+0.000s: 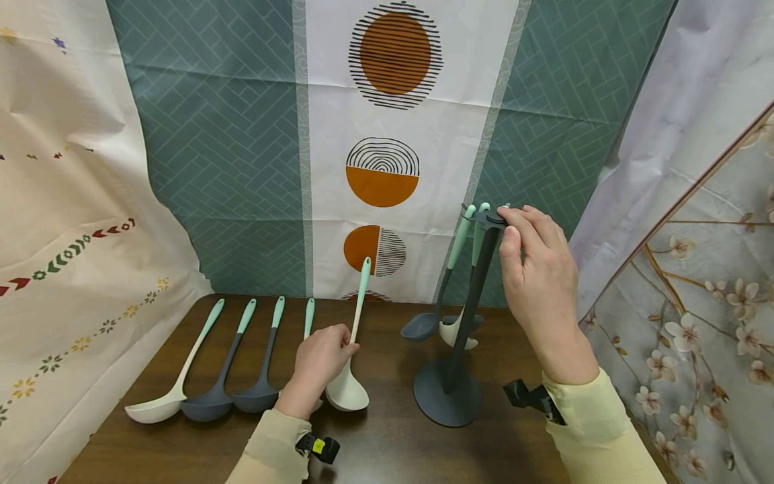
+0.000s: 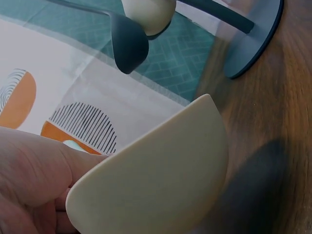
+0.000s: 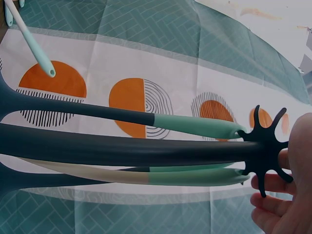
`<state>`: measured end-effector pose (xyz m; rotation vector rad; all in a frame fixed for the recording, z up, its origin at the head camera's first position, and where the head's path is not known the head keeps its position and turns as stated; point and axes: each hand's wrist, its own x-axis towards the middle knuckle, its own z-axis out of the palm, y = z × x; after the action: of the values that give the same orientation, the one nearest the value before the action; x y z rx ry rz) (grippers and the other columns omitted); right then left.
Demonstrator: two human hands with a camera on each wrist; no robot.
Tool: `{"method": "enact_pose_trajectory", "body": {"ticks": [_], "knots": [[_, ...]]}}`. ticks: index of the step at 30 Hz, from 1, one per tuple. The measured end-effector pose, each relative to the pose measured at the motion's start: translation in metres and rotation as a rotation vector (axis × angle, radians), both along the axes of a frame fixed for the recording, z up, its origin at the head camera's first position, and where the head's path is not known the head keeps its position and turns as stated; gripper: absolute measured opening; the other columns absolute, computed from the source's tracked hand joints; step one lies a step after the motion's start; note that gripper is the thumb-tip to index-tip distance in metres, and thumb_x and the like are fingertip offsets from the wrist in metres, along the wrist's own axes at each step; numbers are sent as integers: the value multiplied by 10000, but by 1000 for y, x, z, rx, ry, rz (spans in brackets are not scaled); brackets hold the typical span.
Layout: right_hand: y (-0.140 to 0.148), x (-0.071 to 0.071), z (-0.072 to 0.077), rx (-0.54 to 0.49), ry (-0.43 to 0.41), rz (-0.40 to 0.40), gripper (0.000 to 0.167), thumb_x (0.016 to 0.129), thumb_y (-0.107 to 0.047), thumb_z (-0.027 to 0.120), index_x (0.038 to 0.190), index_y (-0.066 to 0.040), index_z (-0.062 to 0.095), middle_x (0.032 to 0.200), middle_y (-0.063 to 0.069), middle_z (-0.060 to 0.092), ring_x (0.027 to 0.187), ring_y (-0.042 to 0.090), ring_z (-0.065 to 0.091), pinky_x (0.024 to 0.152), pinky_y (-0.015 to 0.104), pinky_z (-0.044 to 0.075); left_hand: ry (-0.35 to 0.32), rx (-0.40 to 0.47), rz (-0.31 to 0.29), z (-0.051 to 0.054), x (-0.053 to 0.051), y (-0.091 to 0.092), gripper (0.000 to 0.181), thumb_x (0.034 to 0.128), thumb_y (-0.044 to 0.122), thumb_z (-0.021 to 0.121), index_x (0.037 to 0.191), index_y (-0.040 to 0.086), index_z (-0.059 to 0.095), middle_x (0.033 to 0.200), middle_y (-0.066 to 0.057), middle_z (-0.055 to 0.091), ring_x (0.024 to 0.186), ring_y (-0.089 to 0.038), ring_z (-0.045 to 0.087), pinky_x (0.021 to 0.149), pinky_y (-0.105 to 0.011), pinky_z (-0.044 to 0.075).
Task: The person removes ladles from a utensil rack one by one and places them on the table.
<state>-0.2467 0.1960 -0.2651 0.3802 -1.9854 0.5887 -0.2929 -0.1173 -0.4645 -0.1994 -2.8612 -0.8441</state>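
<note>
In the head view my left hand [image 1: 322, 356] pinches the handle of a cream ladle [image 1: 347, 393] with a mint grip. Its bowl [image 2: 156, 170] fills much of the left wrist view, raised above the wood with a shadow below. My right hand [image 1: 540, 282] holds the top of a dark grey utensil stand [image 1: 447, 403]; its fingers [image 3: 273, 183] curl by the hooks [image 3: 265, 146]. Two dark grey ladles and a cream one [image 1: 453, 331] hang from the stand by their mint handles [image 3: 200, 126].
Left of my left hand, a cream ladle [image 1: 154, 410] and two dark grey ladles [image 1: 208, 405] lie in a row on the brown table [image 1: 387, 454]. Another ladle's mint handle [image 1: 310, 312] shows behind that hand. A patterned cloth [image 1: 242, 168] hangs at the back.
</note>
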Motion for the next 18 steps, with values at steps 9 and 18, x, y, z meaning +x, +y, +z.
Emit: {"method": "enact_pose_trajectory", "body": {"ticks": [9,18], "knots": [[0,0,0,6,-9,-1,468,1165,-316,420,1421,-99,746,1434,156,679,1462,313,554,1168,601,442,-6,-18,18,-4,-1,-3,257,986,244,861,845,148,670,725,30,638,642,-175,577,575,-368,456],[0,0,0,5,-8,2,467,1162,-313,421,1420,-101,748,1437,151,680,1463,310,554,1169,600,441,-5,-55,23,-7,-3,-6,272,984,242,863,829,146,662,709,31,612,629,-173,561,573,-373,455]]}}
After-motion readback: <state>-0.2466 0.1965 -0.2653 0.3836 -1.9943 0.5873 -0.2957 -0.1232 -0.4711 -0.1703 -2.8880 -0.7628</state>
